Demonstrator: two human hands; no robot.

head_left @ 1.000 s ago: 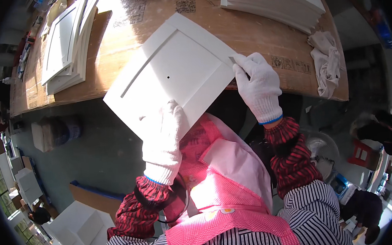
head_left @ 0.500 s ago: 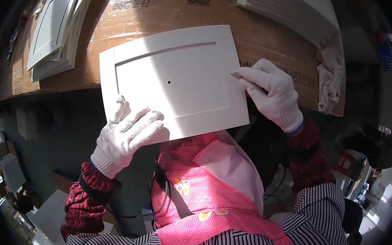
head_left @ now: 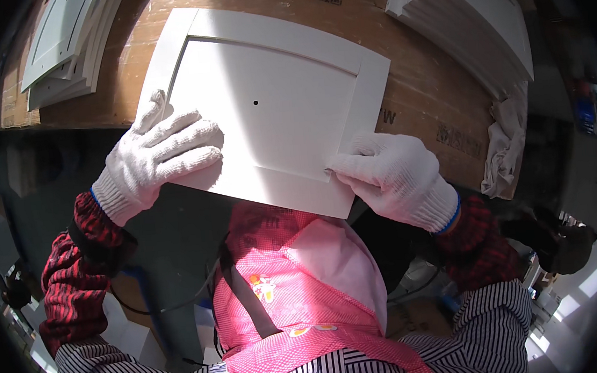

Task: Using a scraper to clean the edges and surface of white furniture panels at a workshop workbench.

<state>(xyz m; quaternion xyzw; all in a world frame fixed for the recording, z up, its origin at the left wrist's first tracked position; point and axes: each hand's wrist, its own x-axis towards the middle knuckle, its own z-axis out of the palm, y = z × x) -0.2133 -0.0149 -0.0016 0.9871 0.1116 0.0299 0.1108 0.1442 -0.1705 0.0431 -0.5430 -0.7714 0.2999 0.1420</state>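
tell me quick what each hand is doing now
left hand: closed on the white panel, left edge
right hand: closed on the panel's lower right corner

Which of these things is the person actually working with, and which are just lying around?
In use:
- white panel, with a small hole in its recessed middle
- left hand and right hand, gloved, gripping its near edge

Lying about:
- stack of panels, far left
- stack of panels, far right
- crumpled cloth
- cardboard-covered table

Single head-worn fisheye view looked steeply down, close over the table at the frame's top; forearms entered from the lower edge; edges bent toward the rim.
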